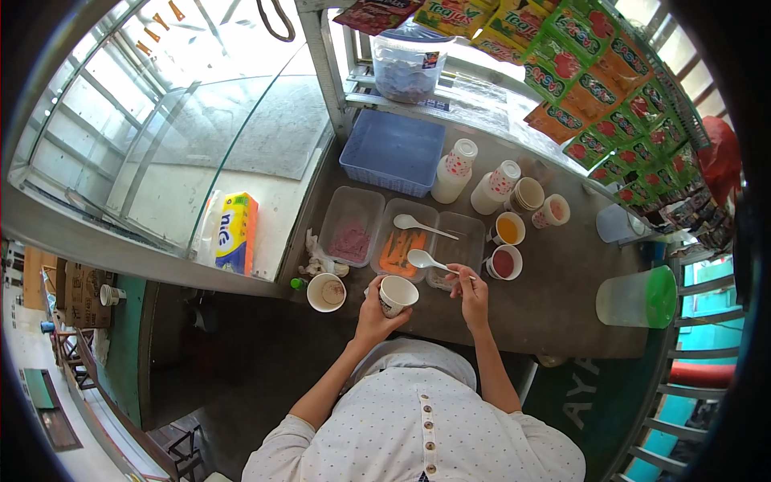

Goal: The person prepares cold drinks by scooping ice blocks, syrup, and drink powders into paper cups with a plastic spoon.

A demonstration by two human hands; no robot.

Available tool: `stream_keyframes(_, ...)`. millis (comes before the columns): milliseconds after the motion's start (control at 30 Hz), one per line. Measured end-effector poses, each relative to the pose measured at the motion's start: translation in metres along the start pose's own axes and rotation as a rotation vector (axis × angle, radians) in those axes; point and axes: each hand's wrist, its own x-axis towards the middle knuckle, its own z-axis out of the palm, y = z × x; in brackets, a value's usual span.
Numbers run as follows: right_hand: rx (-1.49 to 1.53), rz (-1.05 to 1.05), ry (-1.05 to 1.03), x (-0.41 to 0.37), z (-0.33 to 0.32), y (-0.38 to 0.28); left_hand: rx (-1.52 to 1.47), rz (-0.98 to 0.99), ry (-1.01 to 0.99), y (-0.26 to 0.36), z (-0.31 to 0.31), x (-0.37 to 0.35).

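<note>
The left hand (381, 321) gripped a cup (399, 292) at six o'clock of the orange-filled tub (414, 209); the right hand (471, 294) pinched a spoon (420, 258) at the cup's one o'clock. Too hard a squeeze could have buckled the cup; a swing towards two o'clock could have tipped the red-filled cup (516, 259).

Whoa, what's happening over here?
Somebody is working at a counter with lots of cups. Their left hand holds a paper cup, and their right hand holds a white spoon out over the plastic tubs. One tub has purple stuff in it, and the next has orange stuff. Another spoon lies across the orange one. I can't tell whether anything is on the held spoon.
</note>
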Motion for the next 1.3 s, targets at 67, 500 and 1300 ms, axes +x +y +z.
stream_keyframes(67, -0.026, 0.013, -0.029, 0.006, 0.007, 0.007, 0.042, -0.006, 0.026, -0.008, -0.004, -0.001)
stream_keyframes(500, -0.177, -0.072, -0.134, 0.04, 0.024, 0.015, 0.165, 0.025, 0.12, -0.012, -0.008, 0.004)
stream_keyframes(1300, 0.096, 0.169, -0.405, 0.029, 0.005, 0.005, 0.185, -0.052, 0.171, -0.015, -0.008, 0.005)
